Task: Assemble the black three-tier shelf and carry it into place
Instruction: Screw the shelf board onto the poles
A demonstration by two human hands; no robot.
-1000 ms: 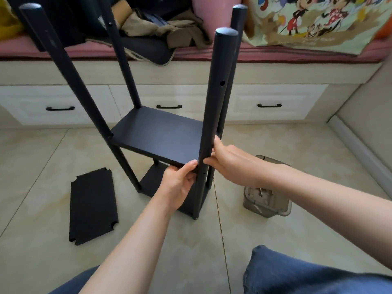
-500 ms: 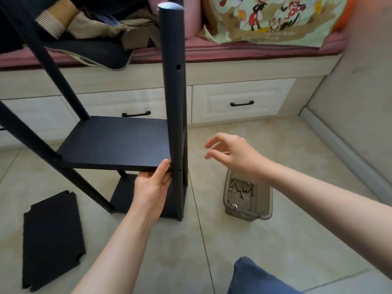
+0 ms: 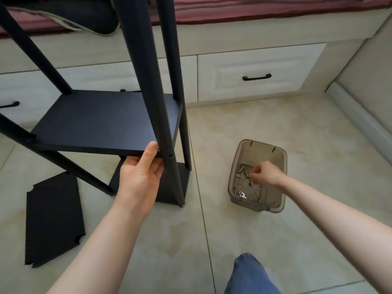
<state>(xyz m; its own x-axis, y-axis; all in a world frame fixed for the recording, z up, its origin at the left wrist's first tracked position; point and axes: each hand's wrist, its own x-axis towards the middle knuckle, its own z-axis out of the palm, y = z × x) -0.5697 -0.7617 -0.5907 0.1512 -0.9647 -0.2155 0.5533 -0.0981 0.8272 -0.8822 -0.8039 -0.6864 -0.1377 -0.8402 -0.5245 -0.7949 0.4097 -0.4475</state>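
Left hand (image 3: 140, 175) grips the shelf board (image 3: 101, 122), steadying it against the post (image 3: 149, 81) beside its thumb. Right hand (image 3: 263, 174) curls over screws (image 3: 244, 169) in the bin (image 3: 261, 146); whether it holds one is unclear.

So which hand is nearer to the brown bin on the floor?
Right. The right hand is over the brown bin, at its screws. The left hand is apart, gripping the middle shelf by its edge.

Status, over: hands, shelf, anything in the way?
Left hand grips middle board at front post. Right hand in screw tray, fingers curled, grasp unclear. Third board loose on floor. No obstruction seen.
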